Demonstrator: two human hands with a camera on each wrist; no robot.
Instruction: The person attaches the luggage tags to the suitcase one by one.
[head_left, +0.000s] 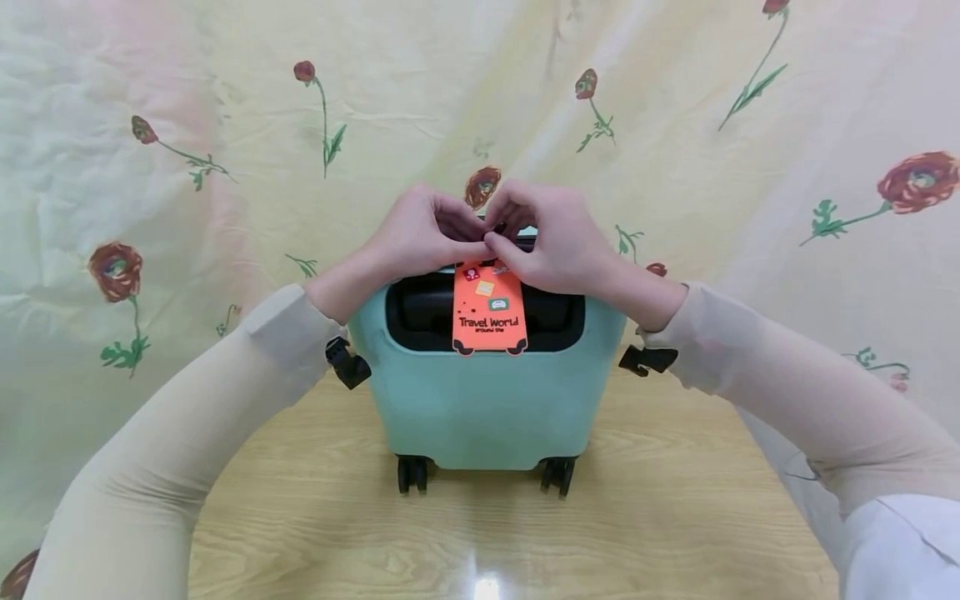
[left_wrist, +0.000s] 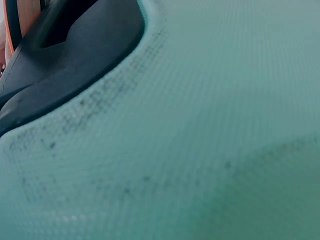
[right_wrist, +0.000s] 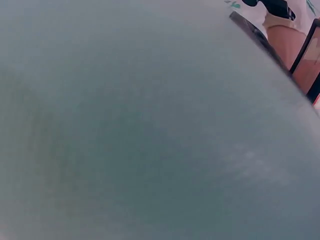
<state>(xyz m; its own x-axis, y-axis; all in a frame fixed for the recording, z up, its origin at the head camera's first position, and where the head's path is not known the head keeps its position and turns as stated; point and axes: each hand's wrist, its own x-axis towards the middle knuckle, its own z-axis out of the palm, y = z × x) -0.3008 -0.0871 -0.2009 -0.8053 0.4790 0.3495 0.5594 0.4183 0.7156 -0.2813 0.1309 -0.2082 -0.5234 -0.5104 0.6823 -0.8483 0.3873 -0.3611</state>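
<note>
A mint-green suitcase (head_left: pixel 487 408) stands upright on its black wheels. An orange luggage tag (head_left: pixel 489 315) printed "Travel World" hangs over the black recess in its face. Just above the tag, at the suitcase's top, my left hand (head_left: pixel 420 236) and right hand (head_left: pixel 558 242) meet fingertip to fingertip. Both pinch the tag's dark strap (head_left: pixel 500 227), which the fingers largely hide. The suitcase shell (left_wrist: pixel 225 125) fills most of the left wrist view, with the tag's edge (left_wrist: pixel 29 17) at upper left. Mostly shell (right_wrist: pixel 150 125) shows in the right wrist view.
Beneath the suitcase is a wood-grain tabletop (head_left: pixel 315 517). A pale cloth with printed flowers (head_left: pixel 450 92) hangs close behind. Black buckled straps (head_left: pixel 348 363) sit at both wrists, near the suitcase's sides.
</note>
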